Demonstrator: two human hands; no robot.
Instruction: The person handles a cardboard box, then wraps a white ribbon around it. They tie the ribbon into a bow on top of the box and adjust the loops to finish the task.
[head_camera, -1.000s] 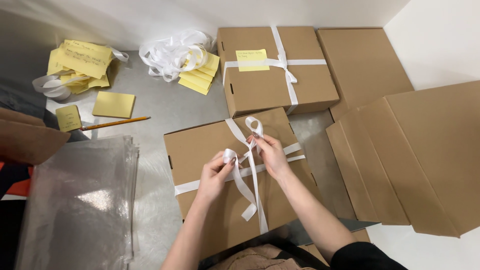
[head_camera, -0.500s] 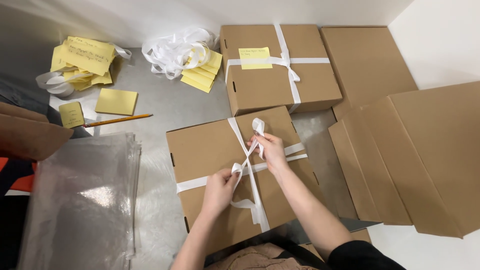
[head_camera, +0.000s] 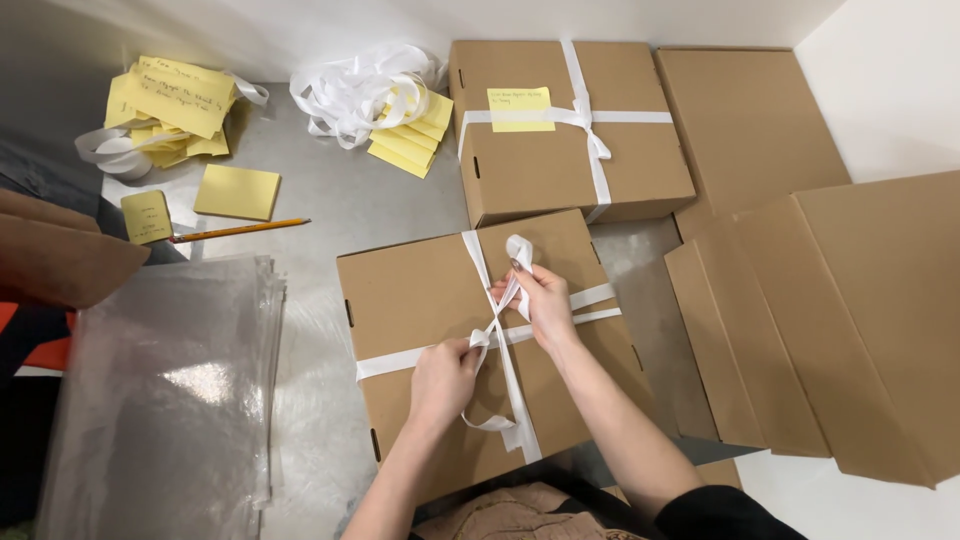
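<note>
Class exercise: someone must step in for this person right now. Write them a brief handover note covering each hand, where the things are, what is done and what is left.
Left hand: grip pinches one strand of the white ribbon at the crossing on top of the near cardboard box.
Right hand: grip holds a ribbon loop up above the lid.
Things: box sits on the grey table; a second box behind it is already tied and carries a yellow note. Spare ribbon pile, yellow notes and pencil lie at the far left.
Done: ribbon wrapped both ways.
Left: the bow is unfinished; no note on this box.
</note>
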